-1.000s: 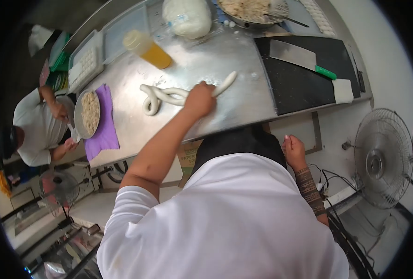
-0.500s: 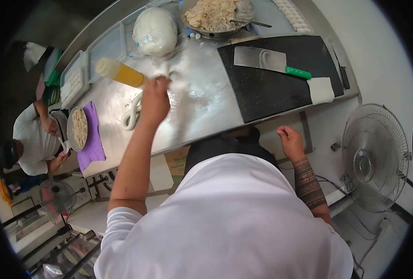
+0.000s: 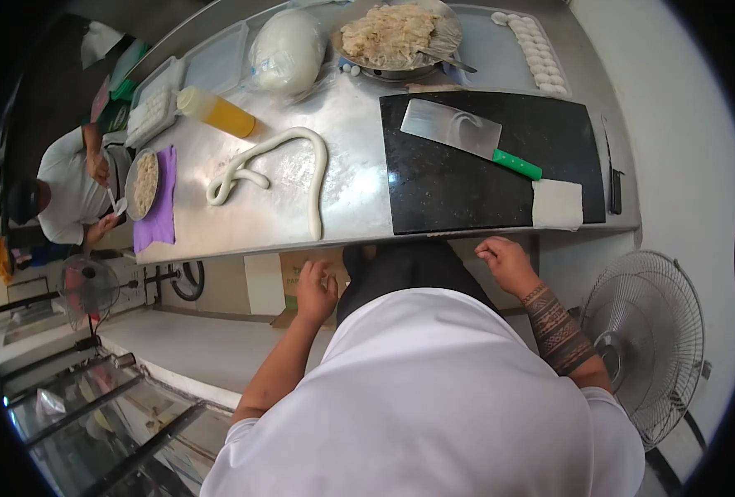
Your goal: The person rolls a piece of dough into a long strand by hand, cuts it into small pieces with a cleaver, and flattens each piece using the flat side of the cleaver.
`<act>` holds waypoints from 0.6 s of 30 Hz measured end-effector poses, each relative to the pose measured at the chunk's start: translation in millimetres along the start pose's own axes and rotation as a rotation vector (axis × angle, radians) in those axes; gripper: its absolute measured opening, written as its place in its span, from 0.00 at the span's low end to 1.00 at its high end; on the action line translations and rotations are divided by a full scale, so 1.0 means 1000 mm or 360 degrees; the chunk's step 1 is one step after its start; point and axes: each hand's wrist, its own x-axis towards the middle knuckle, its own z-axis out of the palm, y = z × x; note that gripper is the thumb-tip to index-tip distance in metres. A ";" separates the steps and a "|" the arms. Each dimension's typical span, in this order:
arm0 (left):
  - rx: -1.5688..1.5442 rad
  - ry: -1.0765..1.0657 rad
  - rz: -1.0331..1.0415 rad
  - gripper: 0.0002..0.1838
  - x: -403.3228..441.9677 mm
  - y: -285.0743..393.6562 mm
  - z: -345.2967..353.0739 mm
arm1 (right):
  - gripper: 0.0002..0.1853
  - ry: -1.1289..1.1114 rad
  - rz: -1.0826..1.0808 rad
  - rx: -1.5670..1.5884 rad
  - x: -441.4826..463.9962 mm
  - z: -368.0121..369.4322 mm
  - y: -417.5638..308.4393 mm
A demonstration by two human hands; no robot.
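Head view showed one metal table (image 3: 355, 195), with one black board (image 3: 467, 199) on its right part. One other person (image 3: 62, 186) was at the table's left end, near one purple cloth (image 3: 167, 199). Toward the back lay one bagged dough mass (image 3: 287, 51), beside one large bowl (image 3: 392, 73) of pale filling. One long dough rope (image 3: 320, 170) lay on the metal left of the board, bent over and looped at its left end. One cleaver (image 3: 450, 126) and one white cloth (image 3: 558, 205) were on the board; one bottle (image 3: 231, 116) of yellow liquid lay near the rope. The two hands, left (image 3: 316, 290) and right (image 3: 508, 263), were apart, empty and loosely curled, just off the table's front edge.
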 end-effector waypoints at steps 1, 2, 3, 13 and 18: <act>-0.0058 -0.0009 -0.0107 0.16 -0.011 -0.002 0.007 | 0.19 -0.0211 0.0084 -0.0040 0.006 -0.004 -0.005; -0.0118 -0.0015 -0.0214 0.15 -0.023 -0.004 0.014 | 0.19 -0.0423 0.0166 -0.0085 0.014 -0.015 -0.020; -0.0119 -0.0021 -0.0271 0.13 -0.035 -0.008 0.019 | 0.19 -0.0634 0.0246 -0.0133 0.020 -0.021 -0.027; 0.0294 -0.1411 -0.0911 0.21 -0.190 -0.090 0.079 | 0.13 -0.1186 0.0463 -0.0883 -0.046 -0.019 0.129; 0.0028 -0.1721 -0.1090 0.21 -0.229 -0.068 0.083 | 0.16 -0.1481 0.0827 -0.0754 -0.151 -0.035 0.188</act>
